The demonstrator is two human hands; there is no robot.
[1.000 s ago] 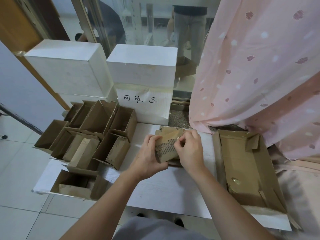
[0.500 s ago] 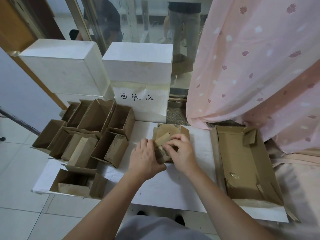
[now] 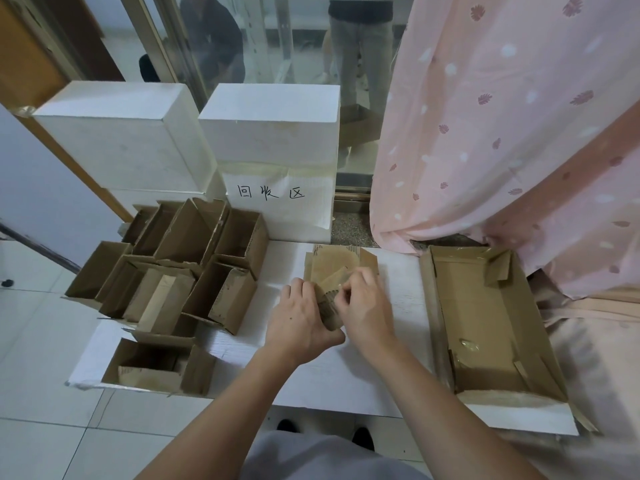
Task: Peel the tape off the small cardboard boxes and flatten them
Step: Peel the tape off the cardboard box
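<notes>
Hands are meeting near the table's [image 3: 346,375] far edge: the left hand [image 3: 300,315] is clamping the small box [image 3: 341,268] steady, so the right hand [image 3: 365,306] is pinching, seemingly, its tape loose.

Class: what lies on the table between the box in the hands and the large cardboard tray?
Only bare white table, in the head view.

Soft, even daylight, perhaps from the glass door [image 3: 277,46]; faint shadows; wide-angle bending at edges; hands slightly blurred.
</notes>
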